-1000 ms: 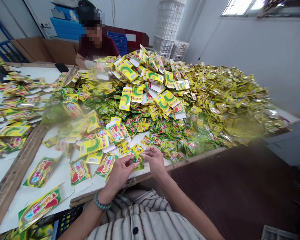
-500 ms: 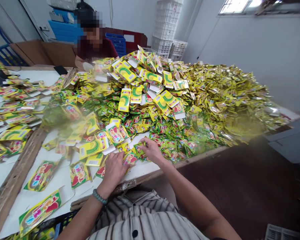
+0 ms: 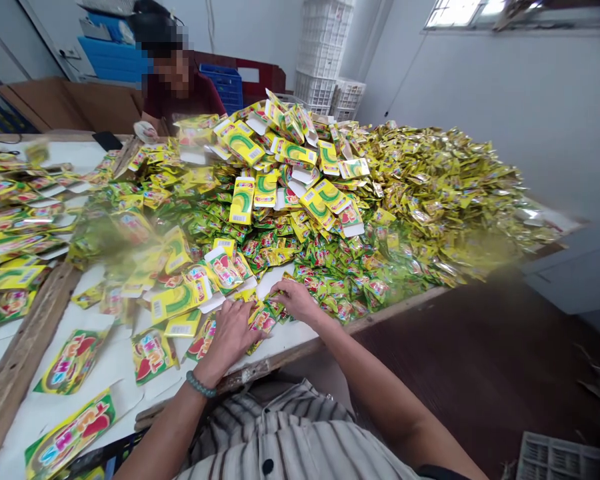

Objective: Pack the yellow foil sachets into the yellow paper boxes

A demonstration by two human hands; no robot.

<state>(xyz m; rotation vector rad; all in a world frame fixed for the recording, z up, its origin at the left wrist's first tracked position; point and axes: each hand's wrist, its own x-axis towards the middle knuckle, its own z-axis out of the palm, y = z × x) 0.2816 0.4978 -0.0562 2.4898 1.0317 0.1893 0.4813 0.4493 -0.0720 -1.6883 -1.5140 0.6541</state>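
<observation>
My left hand [image 3: 231,331] is closed around a small printed carton [image 3: 263,320], yellow and green with a red fruit picture, near the table's front edge. Just to its right, my right hand [image 3: 299,300] has its fingers pinched at the carton's upper right end. A small green sachet [image 3: 276,308] shows partly under those fingertips; the rest of it is hidden. Beyond both hands rises a heap of green sachets [image 3: 325,280]. Several flat yellow cartons [image 3: 180,300] lie left of my left hand, some with white flaps open.
More cartons [image 3: 243,200] top the heap, and yellow sachets [image 3: 445,180] spread to the right. A wooden strip [image 3: 35,327] crosses the table at left. Across the table sits another person [image 3: 180,100]. White crates [image 3: 323,53] are stacked behind; a grey crate [image 3: 560,460] stands on the floor.
The right hand has moved slightly closer to the carton, and the green sachet in its fingers is now more hidden. The view has shifted a little; the other person's hand shows more.
</observation>
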